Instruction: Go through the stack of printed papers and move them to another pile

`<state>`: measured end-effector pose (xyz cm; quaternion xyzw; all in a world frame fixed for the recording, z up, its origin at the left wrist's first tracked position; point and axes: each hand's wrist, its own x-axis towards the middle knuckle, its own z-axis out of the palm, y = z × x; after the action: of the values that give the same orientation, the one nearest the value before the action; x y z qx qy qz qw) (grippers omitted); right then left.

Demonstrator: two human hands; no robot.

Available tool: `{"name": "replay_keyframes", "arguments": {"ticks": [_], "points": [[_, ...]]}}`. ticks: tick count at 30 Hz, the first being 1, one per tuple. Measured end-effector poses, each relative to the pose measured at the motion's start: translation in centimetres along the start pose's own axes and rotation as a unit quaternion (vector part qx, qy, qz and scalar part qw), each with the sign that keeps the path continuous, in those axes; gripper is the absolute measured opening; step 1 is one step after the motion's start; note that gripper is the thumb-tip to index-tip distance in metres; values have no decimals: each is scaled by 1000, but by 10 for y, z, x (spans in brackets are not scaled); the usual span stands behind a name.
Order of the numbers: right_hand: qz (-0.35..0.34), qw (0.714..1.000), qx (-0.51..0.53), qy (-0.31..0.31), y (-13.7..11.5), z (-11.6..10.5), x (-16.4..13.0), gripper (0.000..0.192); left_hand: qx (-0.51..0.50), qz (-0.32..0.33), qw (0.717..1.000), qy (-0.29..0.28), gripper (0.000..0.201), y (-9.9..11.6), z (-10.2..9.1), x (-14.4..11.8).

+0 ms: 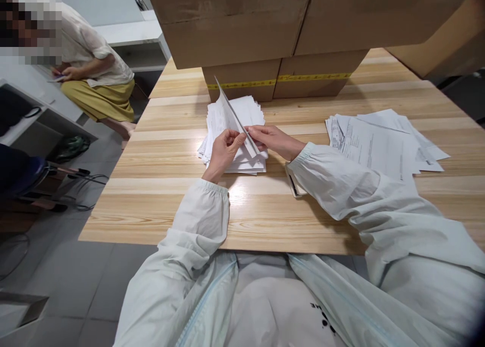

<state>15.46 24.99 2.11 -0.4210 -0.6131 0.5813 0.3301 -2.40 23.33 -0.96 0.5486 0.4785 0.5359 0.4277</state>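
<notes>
Above a stack of printed papers (pixel 246 110), a folded sheet of paper (pixel 235 118) stands tilted on edge between my two hands. My left hand (pixel 224 152) pinches its near end between thumb and fingers. From the other side, my right hand (pixel 276 139) has its fingers closed on the same sheet. Beneath my hands the stack is uneven, with corners sticking out. Partly hidden under my right sleeve, a white object with a dark edge (pixel 295 183) lies on the wooden table (pixel 170 195).
Cardboard boxes (pixel 242 26) with yellow tape stand stacked along the back of the table. A second, spread pile of printed papers (pixel 379 145) lies to the right. At the left, beyond the table edge, a person in yellow trousers (pixel 100 97) sits near white shelves.
</notes>
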Motion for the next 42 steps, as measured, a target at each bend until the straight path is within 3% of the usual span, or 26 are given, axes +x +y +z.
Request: {"name": "replay_keyframes", "arguments": {"ticks": [4, 7, 10, 12, 14, 18, 20, 24, 42], "points": [[-38, 999, 6, -32, 3, -6, 0, 29, -57, -16, 998, 5, 31, -3, 0, 1], [-12, 999, 12, 28, 9, -10, 3, 17, -86, -49, 993, 64, 22, -8, -4, 2], [16, 996, 12, 85, 13, -12, 4, 17, -88, -43, 984, 147, 47, -12, -8, 3], [18, 997, 26, 77, 13, -11, 0, 12, -77, -22, 982, 169, 65, -14, -10, 2], [-10, 999, 37, 25, 10, -9, -5, 18, -60, -10, 986, 152, 57, -13, -11, 1], [-87, 991, -48, -89, 4, -3, -15, 80, -62, -32, 996, 56, 17, -5, -8, -3], [-106, 981, -121, -108, 3, 0, -15, 92, -88, -49, 994, 28, 26, 0, -6, -5], [-140, 966, -179, -125, 6, 3, -12, 91, -101, -69, 992, 12, 49, 7, -5, -8], [-97, 979, -143, -108, 9, 2, -13, 105, -51, -30, 996, 67, 42, 1, -6, -3]]}}
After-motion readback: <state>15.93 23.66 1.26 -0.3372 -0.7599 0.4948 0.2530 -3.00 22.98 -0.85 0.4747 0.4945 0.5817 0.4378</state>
